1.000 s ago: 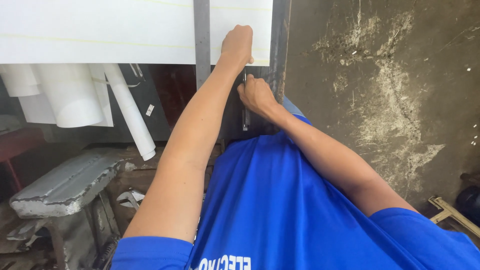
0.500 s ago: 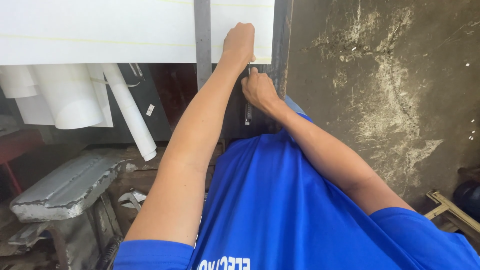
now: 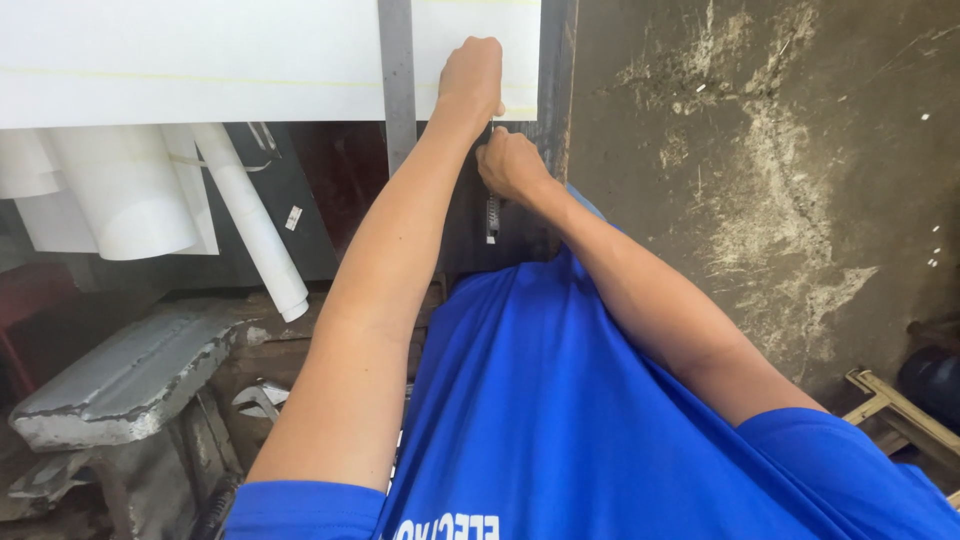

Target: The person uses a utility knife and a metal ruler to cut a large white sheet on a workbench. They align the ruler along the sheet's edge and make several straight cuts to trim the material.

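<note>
Left hand (image 3: 470,75) pressing white sheet (image 3: 200,60); stained concrete floor (image 3: 760,180).

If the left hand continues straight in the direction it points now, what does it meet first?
The left hand points up along the white sheet on which it already rests; ahead only more sheet shows, up to the picture's top edge.

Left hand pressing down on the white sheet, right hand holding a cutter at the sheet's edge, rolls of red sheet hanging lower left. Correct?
Not quite: the rolls are white, not red, as the head view shows. The rest stands: the left hand presses on the white sheet, and the right hand holds the cutter at the sheet's edge.
</note>
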